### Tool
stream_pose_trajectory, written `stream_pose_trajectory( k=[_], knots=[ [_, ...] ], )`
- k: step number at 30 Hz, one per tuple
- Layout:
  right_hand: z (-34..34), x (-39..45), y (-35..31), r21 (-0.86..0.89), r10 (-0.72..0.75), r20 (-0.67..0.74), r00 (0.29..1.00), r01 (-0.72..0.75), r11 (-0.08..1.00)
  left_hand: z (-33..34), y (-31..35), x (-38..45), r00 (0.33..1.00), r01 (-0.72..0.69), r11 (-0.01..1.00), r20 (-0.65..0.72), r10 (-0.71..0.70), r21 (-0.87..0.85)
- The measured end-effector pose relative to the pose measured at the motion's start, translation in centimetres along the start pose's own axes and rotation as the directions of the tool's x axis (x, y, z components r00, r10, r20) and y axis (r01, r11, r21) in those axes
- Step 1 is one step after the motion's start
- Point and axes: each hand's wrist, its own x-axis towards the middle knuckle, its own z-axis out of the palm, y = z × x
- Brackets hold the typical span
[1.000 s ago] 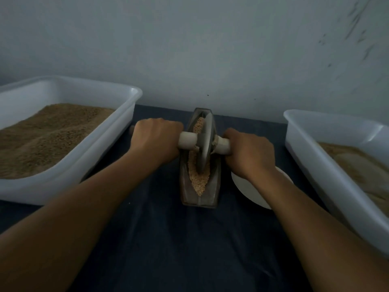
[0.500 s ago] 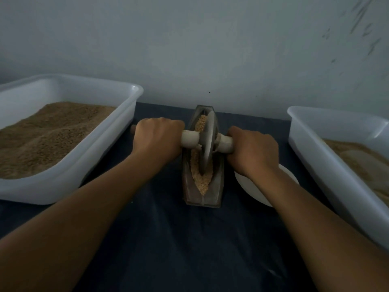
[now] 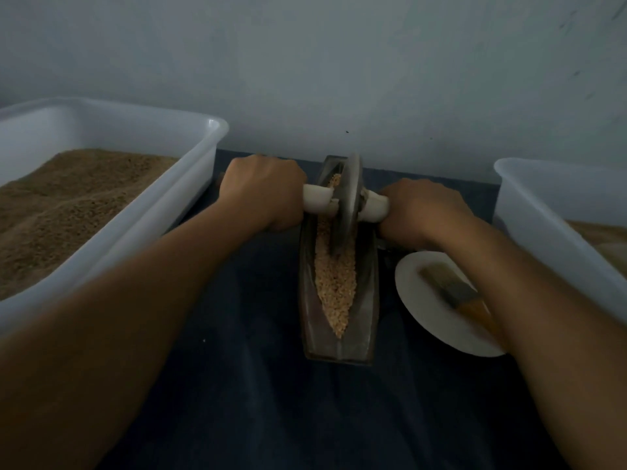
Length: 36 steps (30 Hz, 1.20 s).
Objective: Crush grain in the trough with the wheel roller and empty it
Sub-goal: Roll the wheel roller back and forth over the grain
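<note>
A narrow boat-shaped trough (image 3: 368, 320) lies lengthwise on the dark cloth, with a strip of pale crushed grain (image 3: 336, 283) along its groove. The grey wheel roller (image 3: 346, 201) stands upright in the far half of the trough, on the grain. My left hand (image 3: 261, 193) grips the white handle on the wheel's left side. My right hand (image 3: 422, 212) grips the handle on its right side. Both fists hide the outer ends of the handle.
A large white tub (image 3: 190, 171) full of brown grain stands at the left. Another white tub (image 3: 543, 205) with lighter contents stands at the right. A white plate (image 3: 427, 307) holding a brush (image 3: 454, 293) lies beside the trough, partly under my right forearm. The wall is close behind.
The wheel has rolled away from me toward the far end of the trough, and both hands moved with it. The brush on the plate has come into sight.
</note>
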Motion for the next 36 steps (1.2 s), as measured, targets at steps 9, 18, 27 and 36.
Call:
stream_pose_trajectory(
  k=[9,18,27,36],
  knots=[
    [-0.4,2.3,0.7,0.120,-0.081,0.206,0.975,0.057,0.991,-0.7,-0.5,2.5,0.995,-0.058,0.998,0.084,0.056,0.023],
    [-0.6,1.5,0.3,0.053,-0.057,0.119,0.991,0.051,0.997,-0.1,-0.2,0.8,1.000,0.021,0.999,0.003,-0.021,-0.030],
    [-0.6,-1.5,-0.6,-0.089,-0.084,-0.103,0.991,0.075,0.993,0.5,0.8,-3.0,0.989,0.101,0.994,-0.099,-0.105,-0.043],
    [1.2,-4.6,-1.1,-0.092,-0.014,-0.329,0.944,-0.017,0.996,0.6,1.3,-5.5,0.962,0.033,0.999,-0.271,-0.031,0.003]
  ],
)
